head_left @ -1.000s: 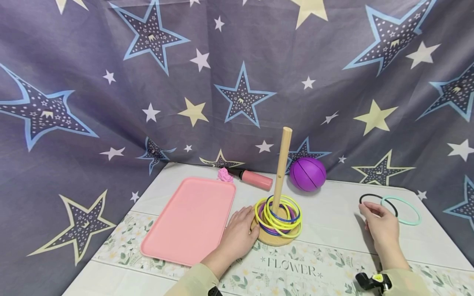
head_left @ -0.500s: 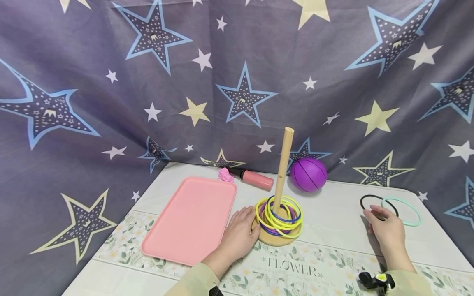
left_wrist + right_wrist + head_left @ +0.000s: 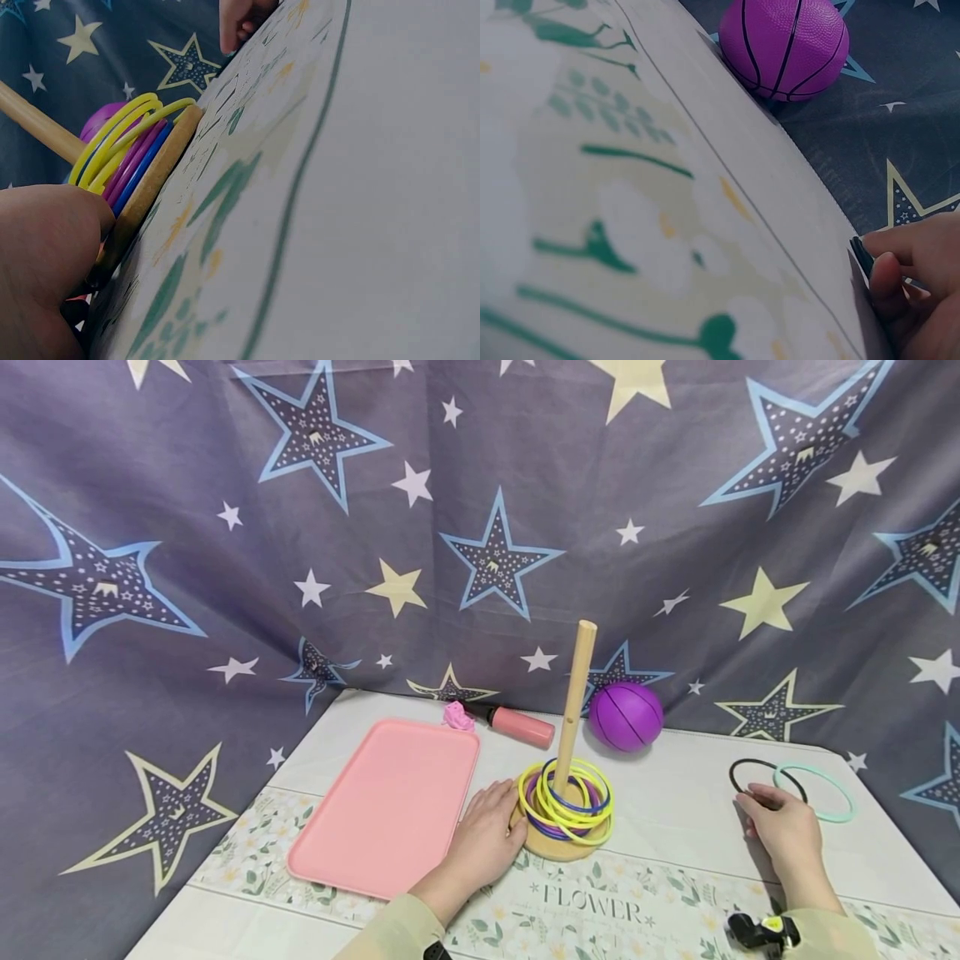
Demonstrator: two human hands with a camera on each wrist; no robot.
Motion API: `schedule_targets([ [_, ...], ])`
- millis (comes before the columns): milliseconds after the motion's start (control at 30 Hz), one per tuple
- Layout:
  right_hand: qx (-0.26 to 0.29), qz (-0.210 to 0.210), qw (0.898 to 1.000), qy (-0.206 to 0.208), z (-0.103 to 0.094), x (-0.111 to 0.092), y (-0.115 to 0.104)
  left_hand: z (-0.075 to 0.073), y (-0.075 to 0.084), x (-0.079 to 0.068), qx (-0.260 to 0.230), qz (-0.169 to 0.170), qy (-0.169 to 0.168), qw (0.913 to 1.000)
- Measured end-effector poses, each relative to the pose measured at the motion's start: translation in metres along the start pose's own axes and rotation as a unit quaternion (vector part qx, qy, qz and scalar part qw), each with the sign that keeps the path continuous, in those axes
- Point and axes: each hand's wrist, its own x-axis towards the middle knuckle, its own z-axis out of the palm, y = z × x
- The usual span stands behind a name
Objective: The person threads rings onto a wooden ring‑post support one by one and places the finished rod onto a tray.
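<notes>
The wooden ring-toss stand (image 3: 576, 693) rises from a round base (image 3: 558, 850), with several yellow, blue and purple rings (image 3: 577, 818) stacked around its post. Against the base's left side rests my left hand (image 3: 487, 831), fingers extended; in the left wrist view its thumb side (image 3: 49, 240) lies close by the base edge. At the table's right, my right hand (image 3: 787, 835) pinches the near edge of a black ring (image 3: 738, 768). A dark piece of that ring (image 3: 861, 255) shows at the fingertips in the right wrist view. A mint-green ring (image 3: 832, 817) overlaps the black one.
Left of the stand lies a pink tray (image 3: 382, 810). Behind are a pink pump (image 3: 522, 727), a crumpled pink item (image 3: 457, 716) and a purple ball (image 3: 626, 717). A star-patterned curtain (image 3: 480, 460) hangs along the table's back edge.
My right hand has shifted slightly right and toward me, its fingertips now lower along the black ring. The left hand, stand and rings stay put.
</notes>
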Motion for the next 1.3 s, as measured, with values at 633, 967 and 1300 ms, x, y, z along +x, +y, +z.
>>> schedule_targets([
  [633, -0.111, -0.061, 0.992, 0.019, 0.0031, -0.0020, -0.0017, -0.0007, 0.0004, -0.0006, 0.001, 0.007, 0.004, 1.0000],
  [967, -0.137, -0.103, 0.985, 0.015, 0.0039, -0.0055, -0.0034, 0.0013, -0.0016, -0.0004, 0.003, 0.006, 0.005, 1.0000],
  [1300, -0.143, -0.105, 0.984, 0.000, 0.0032, -0.0066, -0.0033, 0.0040, -0.0029, 0.0004, 0.004, 0.003, 0.004, 1.0000],
])
